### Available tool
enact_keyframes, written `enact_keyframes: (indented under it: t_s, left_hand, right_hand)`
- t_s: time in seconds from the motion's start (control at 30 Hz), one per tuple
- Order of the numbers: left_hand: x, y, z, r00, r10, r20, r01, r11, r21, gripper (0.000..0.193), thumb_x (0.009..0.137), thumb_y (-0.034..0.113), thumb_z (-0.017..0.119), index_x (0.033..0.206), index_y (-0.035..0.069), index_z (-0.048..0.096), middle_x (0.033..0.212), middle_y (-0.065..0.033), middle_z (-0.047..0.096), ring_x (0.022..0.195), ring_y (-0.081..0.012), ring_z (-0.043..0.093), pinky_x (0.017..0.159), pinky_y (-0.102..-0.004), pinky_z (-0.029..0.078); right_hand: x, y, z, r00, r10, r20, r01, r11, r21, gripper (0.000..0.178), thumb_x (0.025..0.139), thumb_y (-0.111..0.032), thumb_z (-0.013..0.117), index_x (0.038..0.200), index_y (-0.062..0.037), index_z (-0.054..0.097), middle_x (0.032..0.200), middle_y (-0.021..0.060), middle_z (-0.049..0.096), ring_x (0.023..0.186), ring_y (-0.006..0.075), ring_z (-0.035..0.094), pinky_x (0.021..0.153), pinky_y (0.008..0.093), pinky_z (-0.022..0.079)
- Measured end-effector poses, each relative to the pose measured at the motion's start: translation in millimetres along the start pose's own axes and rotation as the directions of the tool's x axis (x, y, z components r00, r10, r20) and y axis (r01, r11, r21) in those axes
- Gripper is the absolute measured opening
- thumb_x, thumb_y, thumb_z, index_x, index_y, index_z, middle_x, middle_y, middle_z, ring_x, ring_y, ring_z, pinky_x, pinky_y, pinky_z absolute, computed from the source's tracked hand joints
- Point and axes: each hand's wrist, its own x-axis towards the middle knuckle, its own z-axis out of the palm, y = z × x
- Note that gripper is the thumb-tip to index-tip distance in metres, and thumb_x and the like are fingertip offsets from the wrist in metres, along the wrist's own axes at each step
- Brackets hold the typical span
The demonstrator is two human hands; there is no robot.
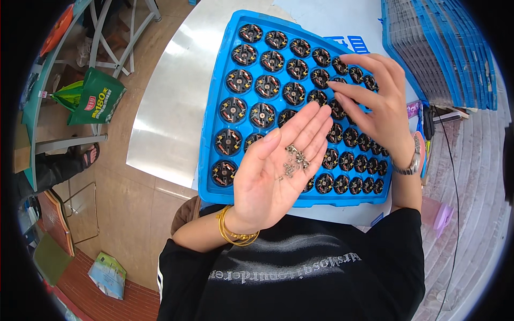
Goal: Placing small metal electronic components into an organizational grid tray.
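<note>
My left hand [276,171] is palm up, fingers stretched out together and slightly cupped. A loose pile of tiny metal pieces, apparently screws [294,161], lies on its palm. Below both hands sits a blue plastic tray [209,134] with rows of round black parts [239,81], each bearing red, yellow and copper-coloured bits. Over the tray's right half is my right hand [375,99]. Its thumb and forefinger tips are a little apart, close above one of the round parts, and nothing shows between them. The hands cover several parts in the middle of the tray.
The tray rests on a shiny metal-topped table [166,107]. At the far right stands a tall stack of blue-edged trays [439,53]. A black cable [452,155] and a pink translucent container [438,216] are on the right. A green bag [96,96] hangs at left, near another person's foot [91,155].
</note>
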Motion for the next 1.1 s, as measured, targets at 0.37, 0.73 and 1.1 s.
enact_keyframes:
  t_s: [0.37,0.73,1.1]
  left_hand:
    - [-1.4,-0.3,3.0,0.995,-0.094,-0.013,0.093,0.994,-0.064,0.067,0.105,0.040,0.028,0.156,-0.003,0.018,0.161,-0.0142,0.027,0.149,-0.0226,0.026,0.121,-0.0379,0.022]
    - [-2.4,1.1,0.9,0.993,-0.116,-0.016,0.115,0.992,-0.060,0.064,0.106,0.037,0.028,0.156,-0.002,0.020,0.161,-0.0141,0.027,0.149,-0.0229,0.028,0.121,-0.0366,0.023]
    - [-1.1,4.1,2.6,0.987,-0.159,-0.023,0.157,0.985,-0.070,0.064,0.106,0.037,0.026,0.157,0.000,0.018,0.162,-0.0131,0.026,0.147,-0.0208,0.029,0.121,-0.0367,0.022]
  right_hand:
    - [-2.8,-48.6,-3.9,0.993,-0.089,-0.074,0.113,0.895,0.432,0.025,0.065,-0.019,0.082,0.089,-0.0165,0.078,0.116,0.0034,0.066,0.106,0.0261,0.058,0.089,0.0423,0.046]
    - [-4.4,-40.9,-18.9,0.999,0.032,0.009,-0.033,0.924,0.381,0.016,0.066,-0.016,0.081,0.079,-0.0159,0.072,0.113,-0.0006,0.066,0.109,0.0248,0.059,0.093,0.0407,0.044]
    - [-2.8,-45.1,-21.2,1.000,0.012,0.021,-0.020,0.913,0.408,0.025,0.063,-0.013,0.084,0.086,-0.0138,0.076,0.115,0.0051,0.063,0.107,0.0267,0.058,0.094,0.0412,0.045]
